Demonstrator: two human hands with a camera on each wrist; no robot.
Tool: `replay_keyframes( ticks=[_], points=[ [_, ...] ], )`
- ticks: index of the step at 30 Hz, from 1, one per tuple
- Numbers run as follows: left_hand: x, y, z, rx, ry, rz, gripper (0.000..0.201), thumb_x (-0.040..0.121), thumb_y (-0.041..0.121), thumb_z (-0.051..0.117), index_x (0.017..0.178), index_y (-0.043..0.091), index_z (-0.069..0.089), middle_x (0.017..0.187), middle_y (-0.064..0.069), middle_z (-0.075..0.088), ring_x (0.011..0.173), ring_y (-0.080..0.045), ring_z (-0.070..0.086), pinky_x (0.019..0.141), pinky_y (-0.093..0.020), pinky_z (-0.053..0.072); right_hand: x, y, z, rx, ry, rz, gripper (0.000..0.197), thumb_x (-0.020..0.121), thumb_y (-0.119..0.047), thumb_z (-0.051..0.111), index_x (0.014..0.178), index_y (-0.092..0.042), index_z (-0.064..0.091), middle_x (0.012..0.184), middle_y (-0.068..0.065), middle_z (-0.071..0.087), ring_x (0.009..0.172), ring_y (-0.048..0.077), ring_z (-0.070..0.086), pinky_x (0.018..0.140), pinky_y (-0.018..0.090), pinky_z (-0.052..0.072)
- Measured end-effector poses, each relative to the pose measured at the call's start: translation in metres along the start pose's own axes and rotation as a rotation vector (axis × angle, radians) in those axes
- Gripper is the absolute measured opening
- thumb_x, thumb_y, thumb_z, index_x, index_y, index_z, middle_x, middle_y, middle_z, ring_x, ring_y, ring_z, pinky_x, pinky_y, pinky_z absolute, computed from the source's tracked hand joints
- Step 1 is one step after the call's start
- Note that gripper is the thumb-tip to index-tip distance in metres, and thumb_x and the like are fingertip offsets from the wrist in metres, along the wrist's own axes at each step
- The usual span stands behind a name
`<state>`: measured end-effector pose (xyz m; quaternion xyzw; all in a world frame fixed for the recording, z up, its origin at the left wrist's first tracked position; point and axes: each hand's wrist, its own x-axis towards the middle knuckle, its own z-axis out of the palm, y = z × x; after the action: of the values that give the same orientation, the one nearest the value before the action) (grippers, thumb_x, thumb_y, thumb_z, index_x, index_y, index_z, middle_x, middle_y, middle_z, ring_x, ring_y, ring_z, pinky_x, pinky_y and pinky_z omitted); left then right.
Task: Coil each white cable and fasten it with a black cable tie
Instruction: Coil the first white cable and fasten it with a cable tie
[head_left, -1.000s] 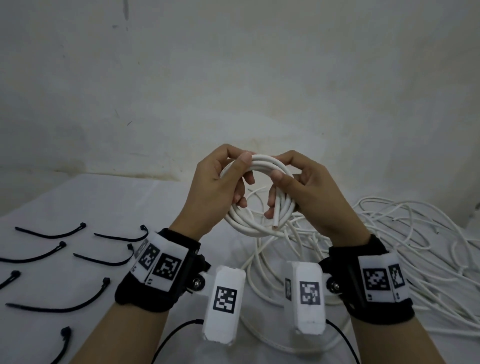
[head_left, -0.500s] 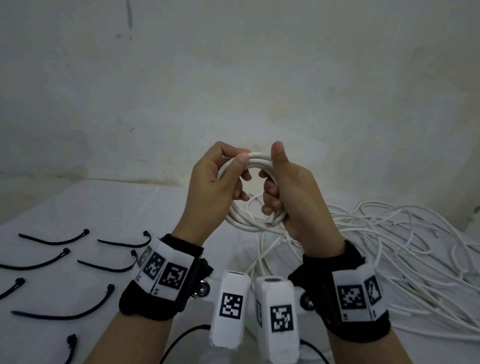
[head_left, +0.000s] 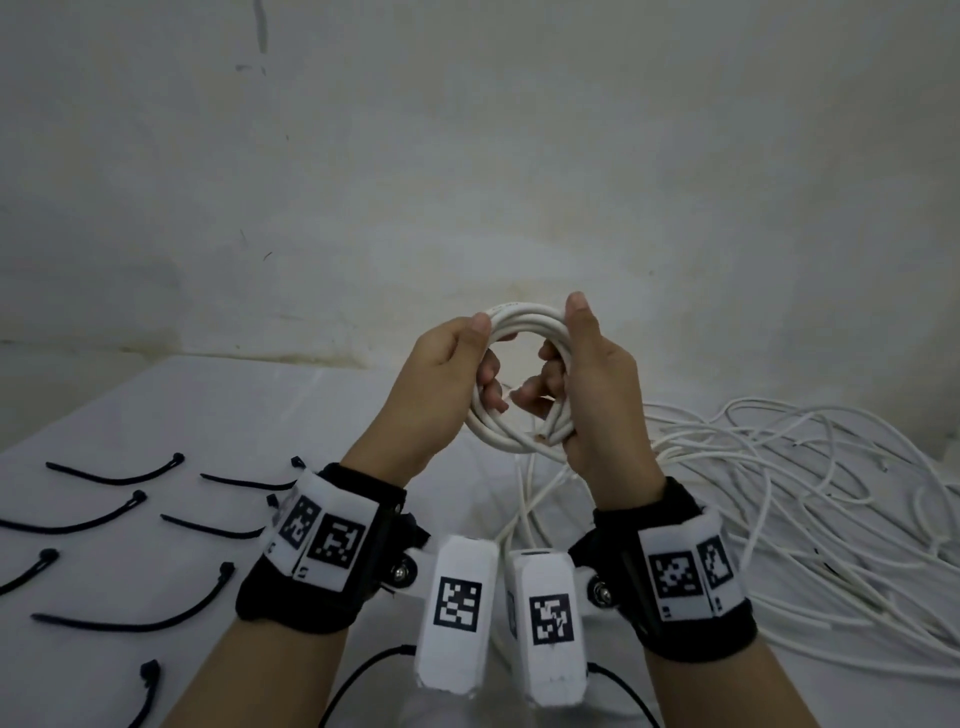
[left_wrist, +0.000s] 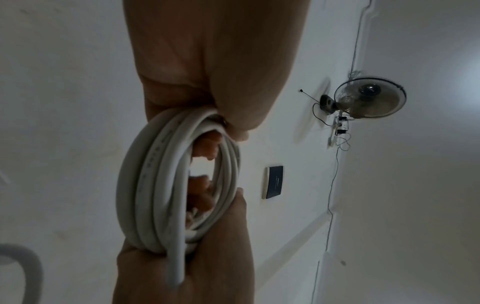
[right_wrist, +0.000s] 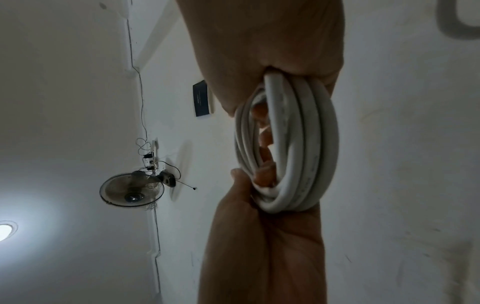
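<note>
A white cable wound into a small coil (head_left: 522, 319) is held upright in the air above the table by both hands. My left hand (head_left: 447, 374) grips the coil's left side, thumb on the outside and fingers curled through the ring. My right hand (head_left: 597, 384) grips the right side the same way, thumb pointing up. The cable's cut end (head_left: 543, 438) shows at the bottom of the coil. The left wrist view shows the coil (left_wrist: 166, 185) edge-on between both hands, as does the right wrist view, coil (right_wrist: 293, 148). Several black cable ties (head_left: 130, 470) lie on the table at the left.
A loose tangle of white cables (head_left: 779, 493) spreads over the right side of the white table (head_left: 182, 415). A plain wall rises behind the table. A wall fan (left_wrist: 369, 97) shows high up in the wrist views.
The right hand has turned from pinching the coil's top to gripping its right side with the thumb up. Both hands lifted the coil slightly and spread apart.
</note>
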<state>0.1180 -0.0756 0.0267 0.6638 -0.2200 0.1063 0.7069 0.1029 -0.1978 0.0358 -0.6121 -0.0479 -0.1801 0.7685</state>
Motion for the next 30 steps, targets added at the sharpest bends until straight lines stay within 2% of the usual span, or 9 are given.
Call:
replay_keyframes(
  ticks=[6,9,12,16,18,21,23,26,30],
  points=[
    [-0.007,-0.002,-0.005,0.121,0.054,-0.019,0.039,0.104,0.026,0.029,0.104,0.001,0.059,0.056,0.007,0.042,0.045,-0.007,0.047,0.059,-0.029,0.048,0.003,0.006,0.002,0.186,-0.164,0.283,0.058,0.092,-0.060,0.042,0.060,-0.012,0.042,0.046,-0.002,0.025,0.033,0.009,0.025,0.033,0.018,0.027],
    [-0.015,-0.001,-0.012,0.160,0.065,-0.046,0.039,0.103,0.027,0.031,0.108,0.000,0.058,0.059,0.005,0.046,0.046,-0.008,0.051,0.062,-0.033,0.046,0.002,0.012,0.007,0.238,-0.177,0.338,0.054,0.092,-0.054,0.048,0.058,-0.013,0.039,0.044,-0.004,0.022,0.032,0.008,0.021,0.033,0.017,0.024],
    [-0.025,0.005,-0.023,0.224,0.037,-0.084,0.037,0.103,0.027,0.031,0.111,0.002,0.057,0.063,0.002,0.052,0.050,-0.007,0.057,0.059,-0.029,0.047,-0.002,0.017,0.015,0.221,-0.165,0.376,0.052,0.093,-0.049,0.050,0.058,-0.013,0.037,0.044,-0.004,0.021,0.033,0.009,0.019,0.033,0.017,0.022],
    [-0.043,0.016,-0.046,0.318,-0.004,-0.149,0.031,0.102,0.027,0.035,0.104,0.007,0.058,0.078,-0.001,0.061,0.068,-0.010,0.062,0.078,-0.032,0.054,-0.009,0.022,0.027,0.221,-0.177,0.401,0.051,0.093,-0.048,0.050,0.058,-0.014,0.036,0.043,-0.004,0.020,0.032,0.009,0.018,0.032,0.016,0.021],
    [-0.054,0.022,-0.062,0.419,-0.014,-0.177,0.029,0.102,0.028,0.037,0.105,0.012,0.060,0.085,0.001,0.062,0.079,-0.011,0.062,0.083,-0.029,0.052,-0.011,0.024,0.030,0.245,-0.199,0.411,0.051,0.093,-0.048,0.049,0.058,-0.015,0.035,0.042,-0.005,0.019,0.031,0.009,0.018,0.032,0.016,0.020],
    [-0.078,0.028,-0.094,0.624,-0.020,-0.222,0.028,0.100,0.029,0.041,0.111,0.013,0.062,0.091,0.002,0.064,0.083,-0.012,0.064,0.080,-0.026,0.051,-0.013,0.026,0.031,0.284,-0.253,0.434,0.050,0.094,-0.049,0.048,0.059,-0.016,0.033,0.041,-0.006,0.019,0.031,0.008,0.017,0.032,0.014,0.020],
    [-0.099,0.027,-0.117,0.842,-0.092,-0.257,0.028,0.099,0.031,0.045,0.108,0.013,0.065,0.094,0.002,0.066,0.086,-0.013,0.065,0.080,-0.028,0.050,-0.013,0.026,0.031,0.293,-0.282,0.434,0.049,0.094,-0.049,0.047,0.060,-0.017,0.033,0.040,-0.006,0.019,0.030,0.008,0.018,0.032,0.014,0.020],
    [-0.126,0.024,-0.146,1.186,-0.233,-0.394,0.029,0.096,0.037,0.048,0.104,0.014,0.065,0.099,0.004,0.064,0.089,-0.011,0.059,0.081,-0.025,0.046,-0.016,0.025,0.034,0.286,-0.320,0.440,0.049,0.094,-0.050,0.047,0.060,-0.017,0.033,0.040,-0.007,0.019,0.030,0.007,0.018,0.032,0.014,0.021],
    [-0.152,0.016,-0.168,1.353,-0.268,-0.573,0.027,0.090,0.046,0.056,0.100,0.020,0.056,0.098,0.007,0.056,0.085,-0.008,0.052,0.070,-0.021,0.042,-0.021,0.029,0.037,0.251,-0.337,0.445,0.050,0.094,-0.051,0.047,0.060,-0.017,0.034,0.040,-0.006,0.019,0.031,0.007,0.018,0.033,0.014,0.022]
  ],
)
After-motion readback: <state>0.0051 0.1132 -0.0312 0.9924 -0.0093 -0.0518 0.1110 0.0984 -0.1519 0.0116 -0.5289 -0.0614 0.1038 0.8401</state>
